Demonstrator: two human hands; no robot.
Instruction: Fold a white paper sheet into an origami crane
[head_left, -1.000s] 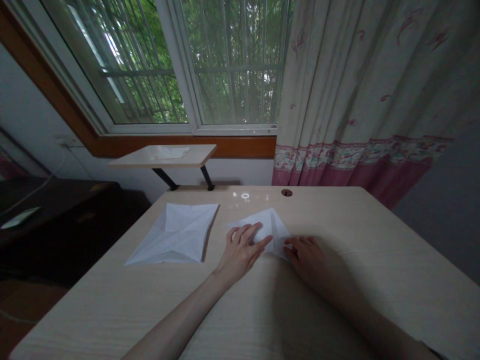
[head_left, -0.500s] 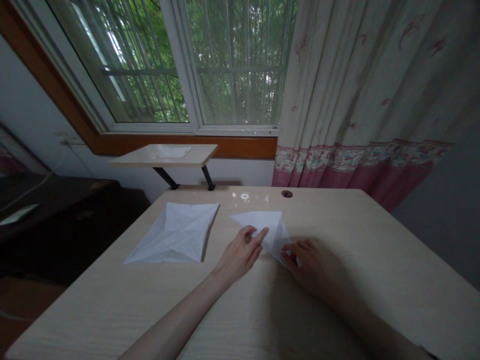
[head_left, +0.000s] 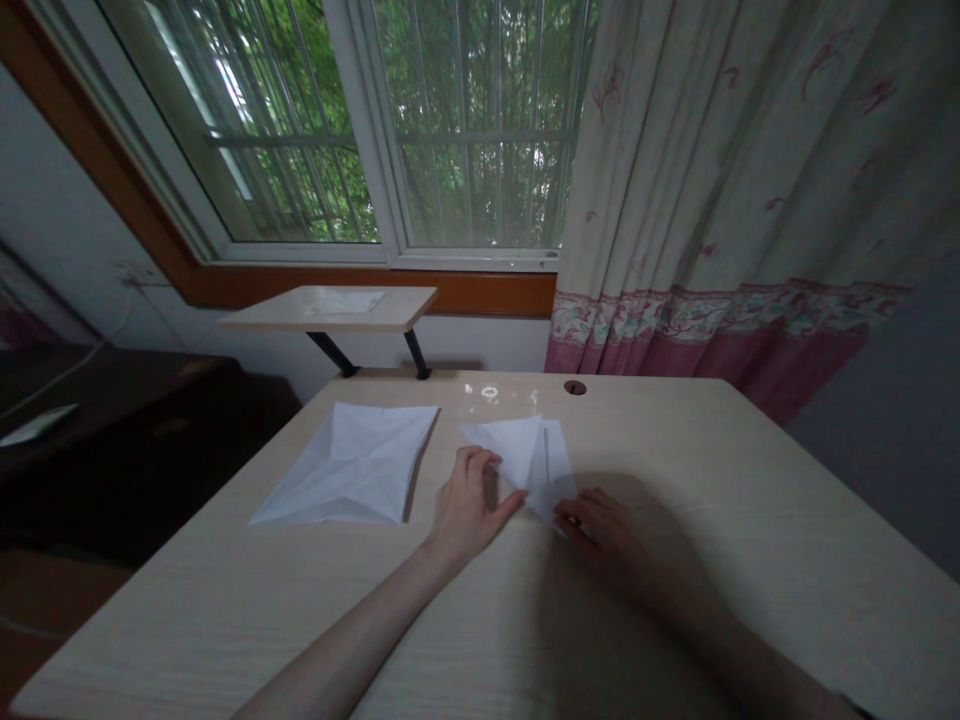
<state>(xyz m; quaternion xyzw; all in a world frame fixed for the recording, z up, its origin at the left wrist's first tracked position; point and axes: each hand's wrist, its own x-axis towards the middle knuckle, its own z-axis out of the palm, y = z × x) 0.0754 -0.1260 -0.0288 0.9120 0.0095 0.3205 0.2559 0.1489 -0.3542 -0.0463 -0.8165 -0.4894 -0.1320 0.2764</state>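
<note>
Left hand: the left hand [head_left: 469, 500] is laid at the near left edge of the folded white paper [head_left: 517, 445], with thumb and forefinger spread apart and their tips set against the paper.
Right hand: the right hand [head_left: 604, 530] is curled at the paper's near right side, its fingertips drawn in close together; whether the paper is pinched between them cannot be told (the hand is in shadow).
Folded paper: it is placed between the 2 hands and just beyond them, flat on the pale table [head_left: 225, 610]; a pointed flap is seen at the left, and a narrow dark gap is shown beside it, above the right fingertips.
Creased white paper: the creased white paper [head_left: 367, 465] is laid to the left of the left hand, apart from it, with fold lines crossed near its middle.
Cable hole: the round cable hole [head_left: 575, 388] is set beyond the right hand, near the table's far edge.
Raised shelf: the small raised shelf [head_left: 277, 310] is held up on 2 black legs [head_left: 416, 355], beyond and left of the left hand; a white sheet [head_left: 352, 301] is carried on it.
Curtain: the patterned curtain [head_left: 712, 150] is hung beyond the right hand, beside the window [head_left: 480, 150].
</note>
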